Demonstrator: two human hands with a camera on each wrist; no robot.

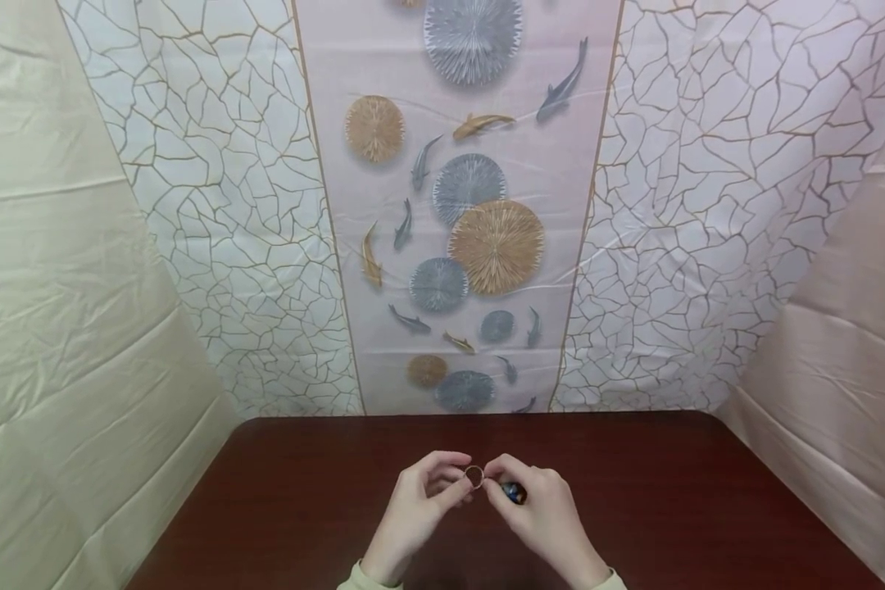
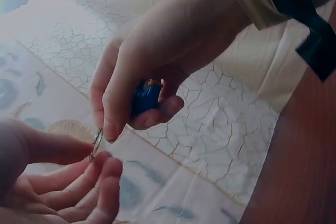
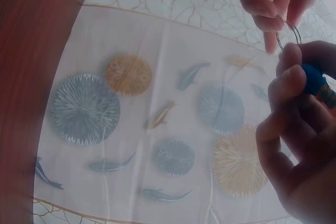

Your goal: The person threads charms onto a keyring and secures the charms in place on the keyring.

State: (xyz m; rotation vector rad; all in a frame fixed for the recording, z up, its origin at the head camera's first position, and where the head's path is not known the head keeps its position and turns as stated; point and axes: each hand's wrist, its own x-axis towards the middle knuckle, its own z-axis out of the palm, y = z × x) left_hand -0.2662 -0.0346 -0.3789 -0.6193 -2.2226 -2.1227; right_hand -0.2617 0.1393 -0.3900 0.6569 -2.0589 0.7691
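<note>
Between the two hands is a thin metal split key ring (image 1: 474,467), held above the table. My left hand (image 1: 419,501) pinches one side of it between thumb and fingertips, the remaining fingers loosely bent. On the opposite side, the thumb and forefinger of my right hand (image 1: 544,506) pinch the ring. A small shiny blue trinket with gold-coloured parts (image 2: 146,98) sits within the right hand's curled fingers, which partly hide it. Seen from the right wrist, the ring (image 3: 279,36) shows two thin, slightly parted loops, with the blue trinket (image 3: 313,80) close below.
A dark red-brown tabletop (image 1: 288,492) lies under both hands. Behind it hangs a cloth (image 1: 265,246) printed with cracked lines, fish and round leaves. Plain beige cloth (image 1: 66,328) encloses the left side, and similar cloth (image 1: 841,369) the right.
</note>
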